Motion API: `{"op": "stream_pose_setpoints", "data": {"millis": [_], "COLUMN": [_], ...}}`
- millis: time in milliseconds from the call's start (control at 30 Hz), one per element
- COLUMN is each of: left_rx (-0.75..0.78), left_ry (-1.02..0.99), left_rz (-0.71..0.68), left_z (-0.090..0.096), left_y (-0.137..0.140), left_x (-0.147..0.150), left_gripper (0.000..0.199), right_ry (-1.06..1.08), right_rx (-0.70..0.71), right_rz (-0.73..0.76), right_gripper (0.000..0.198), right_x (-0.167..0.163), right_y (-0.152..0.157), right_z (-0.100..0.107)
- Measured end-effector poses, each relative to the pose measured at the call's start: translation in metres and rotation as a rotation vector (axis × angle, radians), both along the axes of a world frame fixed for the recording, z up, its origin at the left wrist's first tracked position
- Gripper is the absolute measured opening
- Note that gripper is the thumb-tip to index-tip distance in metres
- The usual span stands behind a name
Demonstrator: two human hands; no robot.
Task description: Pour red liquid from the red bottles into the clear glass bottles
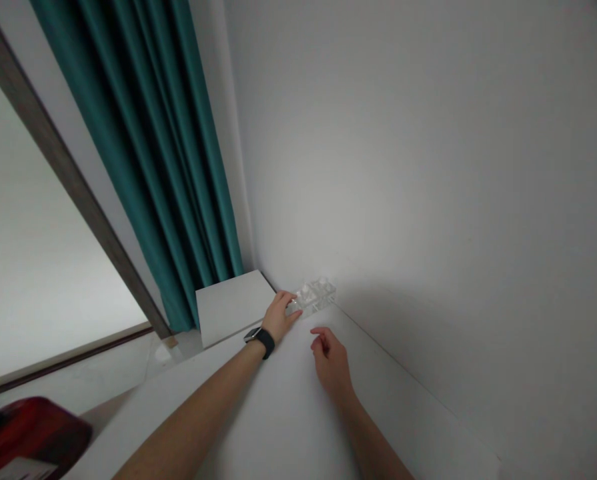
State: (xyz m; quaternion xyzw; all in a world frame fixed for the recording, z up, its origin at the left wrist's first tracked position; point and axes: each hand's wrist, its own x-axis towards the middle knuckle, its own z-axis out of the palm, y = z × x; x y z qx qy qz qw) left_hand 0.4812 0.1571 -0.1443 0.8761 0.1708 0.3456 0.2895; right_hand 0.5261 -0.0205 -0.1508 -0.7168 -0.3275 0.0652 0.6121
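Observation:
A clear plastic organizer box [320, 295] with divided compartments rests on the white tabletop [278, 413], close against the wall. My left hand [281, 316] grips its left end, with the thumb on the near side and the fingers on the far side. Small pale shapes show inside the box, too indistinct to name. A dark smartwatch [261, 339] is on my left wrist. Just nearer to me, my right hand [331, 360] hovers over the table, apart from the box. Its fingers are loosely curled, the index finger reaches left, and nothing is visible between them.
Left of the box, beyond the table's edge, is a flat white surface [235, 303]. Teal curtains [178, 167] hang behind it. A white wall [418, 167] borders the table on the right. A red, blurred object [33, 433] with a black top stands at lower left.

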Motion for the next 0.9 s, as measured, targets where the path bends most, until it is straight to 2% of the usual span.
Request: {"op": "stream_pose_setpoints", "data": {"millis": [133, 267, 467, 767, 900], "left_rx": [-0.027, -0.031, -0.023, -0.024, -0.023], "left_ry": [0.005, 0.014, 0.027, 0.039, 0.039], "left_rz": [0.06, 0.111, 0.096, 0.08, 0.078], "left_z": [-0.001, -0.001, 0.0, -0.001, 0.0], "left_y": [-0.006, -0.008, -0.009, -0.009, -0.012], "left_x": [0.004, 0.007, 0.006, 0.006, 0.003], "left_gripper": [0.042, 0.038, 0.037, 0.039, 0.049], "right_ry": [0.01, 0.037, 0.09, 0.104, 0.095], "right_rx": [0.01, 0.028, 0.069, 0.081, 0.083], "right_rz": [-0.008, -0.06, -0.158, -0.146, -0.136], "right_gripper": [0.026, 0.027, 0.029, 0.03, 0.03], "right_x": [0.0, 0.001, 0.006, 0.007, 0.007], "right_y": [0.0, 0.0, -0.001, -0.001, -0.001], "right_z": [-0.001, -0.004, -0.007, -0.009, -0.008]}}
